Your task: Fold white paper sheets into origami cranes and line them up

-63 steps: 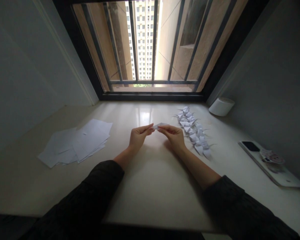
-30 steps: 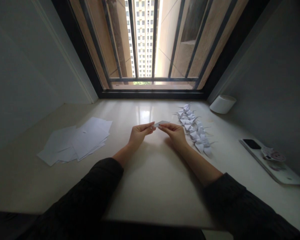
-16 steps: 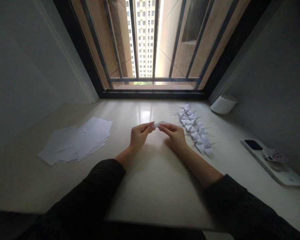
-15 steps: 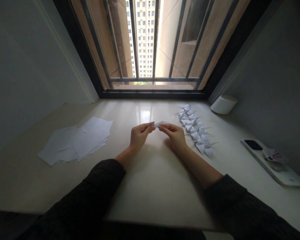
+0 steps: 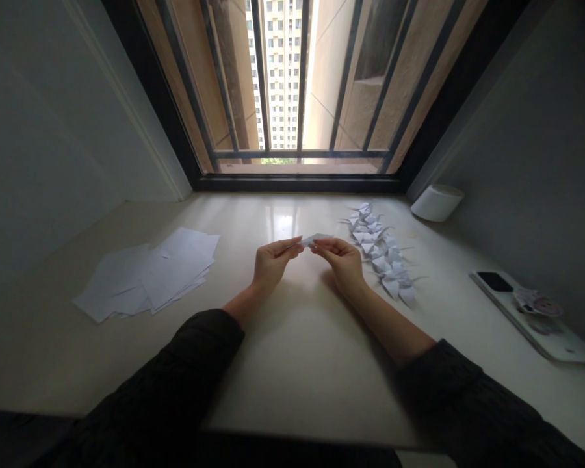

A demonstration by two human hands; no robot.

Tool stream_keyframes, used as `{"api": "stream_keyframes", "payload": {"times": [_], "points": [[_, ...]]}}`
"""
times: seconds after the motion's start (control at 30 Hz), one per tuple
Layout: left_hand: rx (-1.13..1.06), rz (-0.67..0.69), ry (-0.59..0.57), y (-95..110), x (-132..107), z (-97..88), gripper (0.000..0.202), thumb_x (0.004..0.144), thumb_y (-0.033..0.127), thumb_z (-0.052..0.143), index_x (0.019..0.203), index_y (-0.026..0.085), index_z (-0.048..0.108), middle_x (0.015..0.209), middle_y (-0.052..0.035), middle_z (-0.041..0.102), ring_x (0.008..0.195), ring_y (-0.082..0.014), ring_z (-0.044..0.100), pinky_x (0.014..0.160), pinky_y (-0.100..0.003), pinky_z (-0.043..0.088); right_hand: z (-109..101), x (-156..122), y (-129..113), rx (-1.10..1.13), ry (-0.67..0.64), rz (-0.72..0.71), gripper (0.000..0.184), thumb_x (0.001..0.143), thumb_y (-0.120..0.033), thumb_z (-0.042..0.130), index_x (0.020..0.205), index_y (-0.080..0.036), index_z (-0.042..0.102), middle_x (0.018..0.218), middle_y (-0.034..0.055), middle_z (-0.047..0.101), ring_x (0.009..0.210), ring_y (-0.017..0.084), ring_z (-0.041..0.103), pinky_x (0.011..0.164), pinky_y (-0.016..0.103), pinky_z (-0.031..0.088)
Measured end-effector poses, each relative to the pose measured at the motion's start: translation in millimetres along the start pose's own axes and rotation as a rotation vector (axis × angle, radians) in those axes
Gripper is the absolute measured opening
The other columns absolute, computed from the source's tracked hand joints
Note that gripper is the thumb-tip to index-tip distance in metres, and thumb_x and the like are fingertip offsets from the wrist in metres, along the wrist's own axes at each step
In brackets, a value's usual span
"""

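A small folded piece of white paper [image 5: 316, 238] is held between my two hands above the pale sill. My left hand [image 5: 273, 261] pinches its left end between thumb and fingers. On the other side, my right hand [image 5: 340, 260] grips it with thumb and fingertips, hiding part of the folds. Just right of that hand, several folded paper cranes [image 5: 381, 250] lie in a slanting cluster. Loose square sheets of white paper [image 5: 175, 266] are spread in an overlapping pile to the left of my left hand.
A phone [image 5: 526, 318] with a round grip on its back lies at the right. Behind it, a white rounded object [image 5: 437, 203] rests by the right wall. The sill [image 5: 302, 370] ends at a barred window [image 5: 299, 156] at the back.
The folded paper has tilted slightly between my fingers, and more of its top edge shows above my right hand. My hands have barely shifted.
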State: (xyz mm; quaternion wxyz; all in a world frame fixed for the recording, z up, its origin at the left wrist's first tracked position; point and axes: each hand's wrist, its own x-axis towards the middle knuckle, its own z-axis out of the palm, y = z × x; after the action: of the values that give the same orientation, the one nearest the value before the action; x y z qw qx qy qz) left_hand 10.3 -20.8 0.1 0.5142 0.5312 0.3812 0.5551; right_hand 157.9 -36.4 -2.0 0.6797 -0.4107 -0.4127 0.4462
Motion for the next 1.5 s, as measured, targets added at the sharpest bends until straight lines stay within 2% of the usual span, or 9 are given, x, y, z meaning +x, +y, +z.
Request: {"api": "stream_keyframes", "payload": {"times": [0.33,0.57,0.7,1.07,1.33,1.5], "points": [[-0.049,-0.020,0.008,1.9,-0.9,3.4,0.034,0.065,0.033,0.076,0.095,0.018,0.072,0.090,-0.0078,0.073,0.080,-0.0185,0.068,0.081,-0.036,0.053,0.1,0.9,1.2,0.027,0.022,0.036,0.023,0.055,-0.028,0.081,0.074,-0.019,0.072,0.077,0.0037,0.073,0.068,0.018,0.067,0.075,0.038,0.055],[-0.005,-0.015,0.018,5.5,-0.8,4.0,0.056,0.062,0.033,0.078,0.114,0.019,0.063,0.083,-0.0045,0.073,0.076,-0.0155,0.066,0.080,-0.033,0.051,0.5,-0.1,3.2,0.037,0.038,0.003,0.020,0.057,-0.026,0.081,0.073,-0.020,0.071,0.073,0.0022,0.072,0.064,0.016,0.066,0.071,0.034,0.055],[-0.014,-0.025,0.035,6.5,0.5,2.4,0.051,0.062,0.033,0.078,0.109,0.017,0.065,0.083,-0.0060,0.073,0.077,-0.0162,0.066,0.078,-0.033,0.051,0.1,-0.1,2.5,0.028,0.027,-0.008,0.020,0.057,-0.026,0.081,0.073,-0.020,0.071,0.074,0.0020,0.073,0.066,0.016,0.066,0.071,0.033,0.055],[-0.119,-0.141,-0.057,6.5,-1.4,2.6,0.053,0.064,0.035,0.077,0.113,0.017,0.064,0.087,-0.0085,0.073,0.088,-0.0207,0.068,0.089,-0.039,0.049,-4.3,4.6,4.1,0.008,0.071,-0.008,0.024,0.055,-0.030,0.080,0.075,-0.020,0.071,0.075,0.0026,0.073,0.067,0.018,0.067,0.075,0.037,0.055],[-0.126,-0.144,-0.084,7.3,-3.9,3.1,0.049,0.066,0.036,0.074,0.111,0.018,0.066,0.091,-0.0087,0.073,0.093,-0.0220,0.067,0.091,-0.040,0.048,-5.4,4.5,5.2,-0.018,0.086,-0.016,0.022,0.057,-0.030,0.078,0.073,-0.020,0.066,0.070,0.0013,0.070,0.064,0.016,0.064,0.072,0.036,0.053],[-0.074,-0.100,-0.077,2.3,-1.5,2.5,0.048,0.067,0.036,0.073,0.110,0.017,0.066,0.095,-0.0090,0.072,0.092,-0.0213,0.067,0.090,-0.039,0.049,-5.2,5.3,4.2,0.001,0.069,-0.046,0.023,0.058,-0.028,0.078,0.065,-0.020,0.058,0.065,-0.0022,0.064,0.062,0.014,0.061,0.069,0.033,0.051]]}}
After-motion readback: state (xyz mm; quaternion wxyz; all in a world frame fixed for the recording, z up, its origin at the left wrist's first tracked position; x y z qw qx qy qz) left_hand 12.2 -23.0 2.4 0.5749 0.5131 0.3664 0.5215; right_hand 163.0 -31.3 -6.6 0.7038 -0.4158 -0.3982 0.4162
